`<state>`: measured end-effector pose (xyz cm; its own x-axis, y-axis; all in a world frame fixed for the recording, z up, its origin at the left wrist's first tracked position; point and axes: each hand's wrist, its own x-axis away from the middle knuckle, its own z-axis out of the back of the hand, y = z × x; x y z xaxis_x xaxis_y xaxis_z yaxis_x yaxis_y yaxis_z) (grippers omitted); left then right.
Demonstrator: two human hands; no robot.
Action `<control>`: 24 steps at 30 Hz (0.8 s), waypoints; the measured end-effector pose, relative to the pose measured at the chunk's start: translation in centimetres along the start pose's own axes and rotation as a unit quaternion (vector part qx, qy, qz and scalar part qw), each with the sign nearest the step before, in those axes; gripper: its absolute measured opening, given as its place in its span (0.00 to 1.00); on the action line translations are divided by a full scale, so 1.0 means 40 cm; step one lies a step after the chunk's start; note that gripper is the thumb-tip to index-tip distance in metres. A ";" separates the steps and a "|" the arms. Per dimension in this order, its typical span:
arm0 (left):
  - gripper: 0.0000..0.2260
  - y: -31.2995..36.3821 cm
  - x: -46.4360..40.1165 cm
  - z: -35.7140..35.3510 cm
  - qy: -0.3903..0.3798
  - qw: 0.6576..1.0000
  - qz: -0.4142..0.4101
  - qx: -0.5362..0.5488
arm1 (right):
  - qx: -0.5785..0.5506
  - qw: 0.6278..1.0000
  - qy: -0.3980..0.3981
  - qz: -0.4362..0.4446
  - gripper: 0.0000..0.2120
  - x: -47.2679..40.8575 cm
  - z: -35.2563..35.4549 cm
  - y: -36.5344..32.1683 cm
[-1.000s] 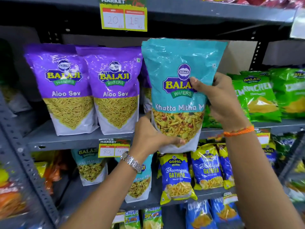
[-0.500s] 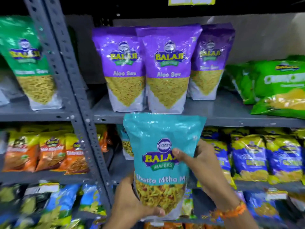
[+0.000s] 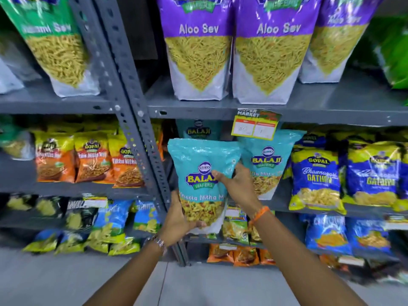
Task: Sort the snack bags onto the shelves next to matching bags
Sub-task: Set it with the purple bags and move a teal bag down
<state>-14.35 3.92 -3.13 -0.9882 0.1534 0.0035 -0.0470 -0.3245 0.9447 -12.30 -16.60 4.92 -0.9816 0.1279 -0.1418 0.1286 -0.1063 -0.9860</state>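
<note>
I hold a teal Balaji Khatta Mitha Mix bag upright in front of the second shelf. My left hand grips its lower left corner from below. My right hand clasps its right edge, thumb across the logo. Directly to its right a matching teal bag stands on the grey shelf, partly behind my right hand. Another teal Balaji bag stands further back, above the held one.
Purple Aloo Sev bags fill the shelf above. Blue-yellow Gopal Gathiya bags stand right of the teal ones. A slotted grey upright divides the racks; orange Gopal bags sit left of it. A price tag hangs from the upper shelf edge.
The teal bag has come down from the Aloo Sev shelf to the shelf below, beside the matching teal bags. Both hands keep the same grip; my view has dropped and moved closer.
</note>
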 end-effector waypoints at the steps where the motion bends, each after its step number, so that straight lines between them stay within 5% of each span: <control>1: 0.51 -0.008 -0.023 0.003 -0.001 1.000 -0.002 0.013 | -0.002 1.000 -0.005 0.004 0.12 -0.024 -0.009 0.001; 9: 0.57 0.018 -0.204 0.019 0.049 0.999 -0.007 0.016 | -0.014 0.999 0.024 0.032 0.17 -0.201 -0.067 -0.003; 16: 0.44 0.008 -0.286 -0.008 0.093 0.994 0.043 -0.033 | -0.008 0.998 0.058 0.012 0.17 -0.249 -0.086 0.060; 24: 0.45 -0.001 -0.329 -0.013 0.098 0.992 0.077 -0.026 | -0.021 0.997 0.071 -0.011 0.18 -0.279 -0.098 0.095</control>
<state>-1.41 1.43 -3.38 -0.9933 -0.0847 0.0787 0.1052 -0.3779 0.9199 -0.29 -14.56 2.42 -0.9549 0.2679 -0.1283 0.1162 -0.0605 -0.9914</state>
